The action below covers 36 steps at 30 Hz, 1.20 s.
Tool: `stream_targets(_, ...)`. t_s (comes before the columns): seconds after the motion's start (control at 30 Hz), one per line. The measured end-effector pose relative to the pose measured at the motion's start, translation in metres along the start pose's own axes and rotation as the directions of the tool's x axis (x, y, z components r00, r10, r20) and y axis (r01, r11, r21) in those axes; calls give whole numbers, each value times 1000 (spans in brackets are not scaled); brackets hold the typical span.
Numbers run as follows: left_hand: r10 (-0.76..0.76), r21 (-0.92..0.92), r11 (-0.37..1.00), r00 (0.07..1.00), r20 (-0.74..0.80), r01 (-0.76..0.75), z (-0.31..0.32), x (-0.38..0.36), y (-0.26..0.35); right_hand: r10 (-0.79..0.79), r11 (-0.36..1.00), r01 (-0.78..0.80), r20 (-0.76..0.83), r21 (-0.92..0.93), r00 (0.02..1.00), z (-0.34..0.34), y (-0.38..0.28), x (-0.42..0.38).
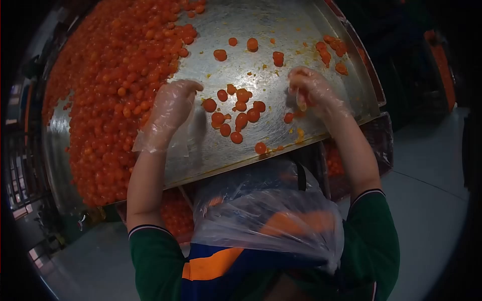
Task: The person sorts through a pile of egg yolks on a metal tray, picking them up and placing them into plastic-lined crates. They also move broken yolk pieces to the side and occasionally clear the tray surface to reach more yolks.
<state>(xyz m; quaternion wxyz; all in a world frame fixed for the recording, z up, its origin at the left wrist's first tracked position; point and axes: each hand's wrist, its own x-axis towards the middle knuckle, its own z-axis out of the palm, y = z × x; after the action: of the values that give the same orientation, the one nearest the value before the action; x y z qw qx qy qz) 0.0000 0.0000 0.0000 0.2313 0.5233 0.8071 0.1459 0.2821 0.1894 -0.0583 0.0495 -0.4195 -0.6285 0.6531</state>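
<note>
My left hand [173, 105], in a clear plastic glove, hovers over the metal tray [281, 22] beside a heap of glossy orange-red egg yolks [113, 100]. Its fingers stretch to the right, and I see nothing held in them. In the middle of the tray, between my hands, lies a loose cluster of yolks [241, 120]. My right hand [314, 90], also gloved, has its fingers curled in on the cluster's right side. A reddish and yellowish bit shows under those fingers, too small and blurred to name. Just below it a small yolk [288, 118] rests on the tray.
More yolks [252, 45] are scattered farther up the tray, with a group of broken-looking pieces [331, 49] at the right. Yellow residue marks the metal. Beneath the tray's near edge are crates of orange contents [178, 213]. A clear plastic apron [266, 210] covers my front.
</note>
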Motion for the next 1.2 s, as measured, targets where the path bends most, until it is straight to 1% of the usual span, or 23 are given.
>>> stream_targets(0.07,114,241,964,993,0,-111,14,-11,-2,-34,771,65,-60,634,998,-4,-3,3)
stream_targets(0.1,89,228,970,996,-19,-83,20,-17,6,59,455,-46,21,889,998,4,-21,0)
stream_targets(0.27,-56,76,996,995,86,50,35,-14,7,229,409,4,-108,912,967,26,-52,10)
stream_targets(0.33,-120,67,991,990,79,115,24,-18,11,62,551,-54,24,833,998,12,-53,26)
stream_targets(0.37,-177,69,983,981,78,172,20,-20,12,13,747,58,-102,662,995,9,-53,36)
stream_targets(0.4,-180,71,982,981,79,174,21,-22,11,14,746,56,-100,664,995,16,-66,41)
stream_targets(0.47,2,137,991,998,58,-10,28,-35,12,-120,979,166,-319,120,940,36,-85,53)
stream_targets(0.53,72,146,986,997,32,-76,39,-45,24,-226,964,257,-304,69,926,49,-87,70)
stream_targets(0.57,20,151,988,997,74,-31,43,-45,26,-335,874,206,-238,-440,912,52,-81,93)
stream_targets(0.6,-31,160,987,993,116,12,45,-44,27,-406,543,125,-129,-830,905,60,-89,100)
stream_targets(0.67,-57,164,986,991,124,36,46,-41,17,-353,502,120,-75,-856,933,65,-99,102)
stream_targets(0.73,-66,-120,990,998,17,67,45,-39,4,-299,686,227,17,-692,954,77,-115,99)
stream_targets(0.77,-263,-562,774,955,137,293,44,-39,-1,-300,681,239,34,-692,953,85,-115,106)
stream_targets(0.8,-363,-831,329,873,327,448,38,-39,0,-438,577,340,70,-742,896,98,-110,113)
stream_targets(0.83,-323,-933,56,891,320,355,38,-37,-7,-563,459,423,112,-781,819,110,-103,118)
stream_targets(0.87,-330,-934,52,888,319,354,40,-39,-10,-496,339,418,217,-843,841,120,-98,124)
stream_targets(0.93,-275,-872,-457,905,324,173,40,-40,-13,-448,350,395,219,-849,867,131,-98,123)
stream_targets(0.97,-237,-897,-400,925,298,187,51,-38,-28,-395,364,365,213,-857,894,136,-96,123)
stream_targets(1.0,-247,-898,-404,924,293,176,47,-40,-28,-436,705,433,138,-562,889,132,-79,135)
stream_targets(1.03,-232,-846,-504,916,328,175,42,-41,-23,-239,956,243,45,-164,970,131,-85,134)
stream_targets(1.07,-213,-783,-598,909,358,169,38,-41,-18,-5,962,-10,56,273,998,129,-93,133)
stream_targets(1.1,-286,-802,-573,875,391,170,37,-37,-14,-13,874,-21,67,485,998,124,-98,120)
stream_targets(1.2,-203,-734,-664,910,360,142,48,-29,-9,-295,633,73,154,770,943,142,-95,100)
